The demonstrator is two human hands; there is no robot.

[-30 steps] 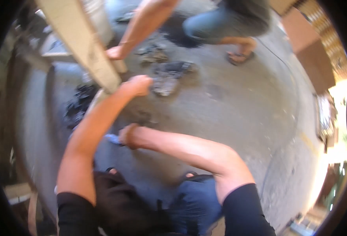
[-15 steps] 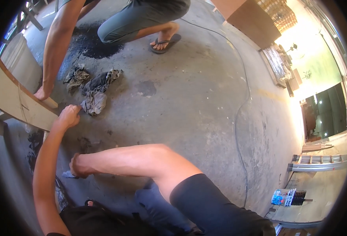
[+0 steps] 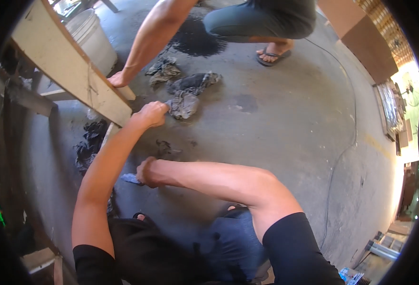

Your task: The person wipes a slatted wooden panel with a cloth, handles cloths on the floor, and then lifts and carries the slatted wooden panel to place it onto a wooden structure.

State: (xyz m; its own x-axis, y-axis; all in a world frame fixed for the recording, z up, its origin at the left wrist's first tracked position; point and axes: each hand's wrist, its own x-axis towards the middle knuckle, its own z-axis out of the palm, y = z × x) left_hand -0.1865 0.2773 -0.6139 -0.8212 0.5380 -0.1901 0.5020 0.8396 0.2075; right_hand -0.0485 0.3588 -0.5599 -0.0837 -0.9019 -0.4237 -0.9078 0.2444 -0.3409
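Since half a second ago the view has been swung back to the left, so more of the board (image 3: 72,66) and the bucket (image 3: 100,47) is shown; the hands' places seem unaltered, so little advance in the work is judged to have been made. A blue cloth (image 3: 130,178) is gripped in the right hand (image 3: 147,172), on the near side; whether the floor (image 3: 276,133) is touched cannot be told. The left hand (image 3: 152,114) is curled by the board's near end, beside the grey rags (image 3: 183,105); whether anything is grasped is hidden. The dark heap (image 3: 94,135) is partly covered by the left forearm, and the co-worker (image 3: 247,26) is cut off at the far edge.
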